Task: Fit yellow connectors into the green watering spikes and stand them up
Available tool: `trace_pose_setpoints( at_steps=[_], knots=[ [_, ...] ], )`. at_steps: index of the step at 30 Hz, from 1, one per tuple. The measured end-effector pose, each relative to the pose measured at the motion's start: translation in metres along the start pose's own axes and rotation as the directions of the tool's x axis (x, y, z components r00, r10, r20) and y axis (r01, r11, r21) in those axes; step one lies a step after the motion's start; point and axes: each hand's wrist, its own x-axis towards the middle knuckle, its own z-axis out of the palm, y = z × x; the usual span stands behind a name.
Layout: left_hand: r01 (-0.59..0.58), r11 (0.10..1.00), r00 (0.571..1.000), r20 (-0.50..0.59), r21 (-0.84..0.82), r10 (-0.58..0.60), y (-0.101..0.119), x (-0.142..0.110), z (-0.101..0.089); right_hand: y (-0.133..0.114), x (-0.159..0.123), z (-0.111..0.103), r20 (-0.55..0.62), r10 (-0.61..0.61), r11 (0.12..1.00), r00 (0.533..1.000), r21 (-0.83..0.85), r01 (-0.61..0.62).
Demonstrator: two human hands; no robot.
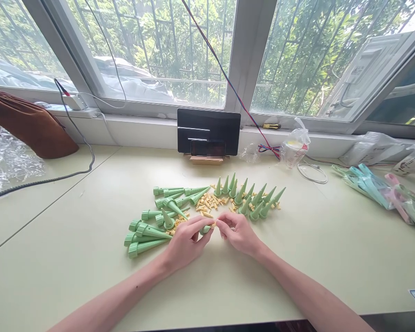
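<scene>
My left hand (187,240) is closed around a green plastic cone-shaped spike (204,229), mostly hidden by the fingers. My right hand (239,233) pinches at a small yellow plastic piece (213,225) against the spike; whether the piece is seated in it I cannot tell. Beyond both hands lies a loose pile of small yellow pieces (209,202). Green spikes with ribbed caps (147,230) lie on their sides near my left hand. Past my right hand, several green spikes (242,191) stand point up, with yellow pieces among them.
A black tablet (207,127) leans by the window behind a phone (207,147) on a small stand. A brown bag (31,124) and a dark cable (79,173) are at the left. Plastic-wrapped cup (295,147), white cable (313,174) and bagged pastel items (370,184) sit right on the table (332,258).
</scene>
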Motion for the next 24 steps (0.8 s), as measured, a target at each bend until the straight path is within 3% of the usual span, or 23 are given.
trace_pose_setpoints(
  at_steps=[13,24],
  knots=[
    [-0.052,0.999,0.999,-0.006,-0.004,0.052,-0.0007,-0.0021,0.0025,0.0056,0.0002,0.0002,-0.032,0.029,0.99,0.999,-0.137,-0.033],
    [-0.012,1.0,1.0,0.015,-0.026,0.013,-0.0021,-0.0036,0.0026,0.0054,-0.001,-0.0007,0.009,0.016,0.995,1.0,-0.1,-0.015]
  ],
)
